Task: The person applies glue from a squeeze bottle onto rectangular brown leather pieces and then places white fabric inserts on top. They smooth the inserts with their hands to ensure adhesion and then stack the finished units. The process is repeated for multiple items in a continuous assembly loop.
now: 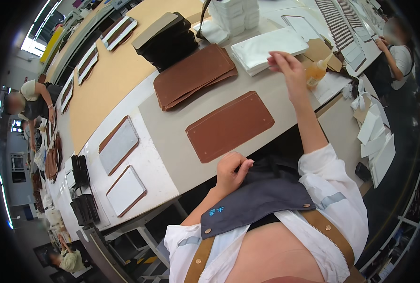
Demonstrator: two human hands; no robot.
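Observation:
A brown leather panel (230,126) with small holes near its corners lies flat on the grey mat in front of me. My left hand (231,172) is curled loosely at the mat's near edge, just below the panel, and nothing shows in it. Over the right part of a stack of white sheets (262,51) hovers my right hand (289,68), its fingers loosely bent and apart, with no object visible between them. Behind the single panel sits a pile of brown leather panels (193,78).
A bottle of amber liquid with a nozzle (315,74) stands right of the white stack. Black folded pieces (165,41) are piled at the back. Two white-faced panels (126,190) lie at left. Other people work around the tables.

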